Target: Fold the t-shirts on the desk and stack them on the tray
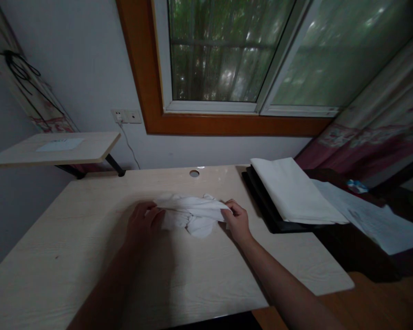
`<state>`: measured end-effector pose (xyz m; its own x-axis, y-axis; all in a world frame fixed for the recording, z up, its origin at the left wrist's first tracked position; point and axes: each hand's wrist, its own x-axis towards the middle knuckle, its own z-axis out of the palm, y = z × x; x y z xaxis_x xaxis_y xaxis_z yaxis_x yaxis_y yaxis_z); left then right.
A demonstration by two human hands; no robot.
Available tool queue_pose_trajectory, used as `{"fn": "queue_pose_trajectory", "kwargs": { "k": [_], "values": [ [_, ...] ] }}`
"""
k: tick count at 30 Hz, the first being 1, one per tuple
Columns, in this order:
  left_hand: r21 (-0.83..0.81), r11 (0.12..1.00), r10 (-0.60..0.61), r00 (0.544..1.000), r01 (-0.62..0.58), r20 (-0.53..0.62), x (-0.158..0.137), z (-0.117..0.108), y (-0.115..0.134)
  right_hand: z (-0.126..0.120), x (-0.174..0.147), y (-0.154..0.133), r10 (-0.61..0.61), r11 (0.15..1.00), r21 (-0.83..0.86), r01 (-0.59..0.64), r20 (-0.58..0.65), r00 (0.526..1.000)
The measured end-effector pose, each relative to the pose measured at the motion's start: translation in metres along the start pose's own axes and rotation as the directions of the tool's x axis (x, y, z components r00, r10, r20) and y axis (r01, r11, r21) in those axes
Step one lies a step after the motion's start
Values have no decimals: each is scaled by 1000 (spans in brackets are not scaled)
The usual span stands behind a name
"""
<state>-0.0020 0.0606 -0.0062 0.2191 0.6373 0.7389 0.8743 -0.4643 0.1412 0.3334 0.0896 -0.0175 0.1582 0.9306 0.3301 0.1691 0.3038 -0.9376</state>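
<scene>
A crumpled white cloth (192,213) lies bunched on the pale wood-grain desk (206,275), its upper edge stretched between my two hands. My left hand (144,222) pinches the cloth's left end, fingers curled in shadow. At the other end, my right hand (237,220) grips a corner between thumb and fingers. Loose folds hang below the stretched edge and rest on the desktop. What kind of cloth item it is, I cannot tell.
Right of the cloth, a white folded sheet (292,192) lies on a black flat item (261,201). Printed papers (375,215) sit beyond it. A raised shelf (55,144) stands at the desk's left. Near the back edge is a round cable hole (194,173), below the window (227,55).
</scene>
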Motion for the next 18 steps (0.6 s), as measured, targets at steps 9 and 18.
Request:
{"fn": "queue_pose_trajectory", "kwargs": {
  "k": [9, 18],
  "values": [
    [-154, 977, -178, 956, 145, -232, 0, -4, -2, -2, 3, 5, 319, 785, 470, -404, 252, 914],
    [-338, 885, -363, 929, 320, -71, -1, -1, 3, -7, 11, -12, 325, 618, 609, -497, 379, 867]
  ]
}}
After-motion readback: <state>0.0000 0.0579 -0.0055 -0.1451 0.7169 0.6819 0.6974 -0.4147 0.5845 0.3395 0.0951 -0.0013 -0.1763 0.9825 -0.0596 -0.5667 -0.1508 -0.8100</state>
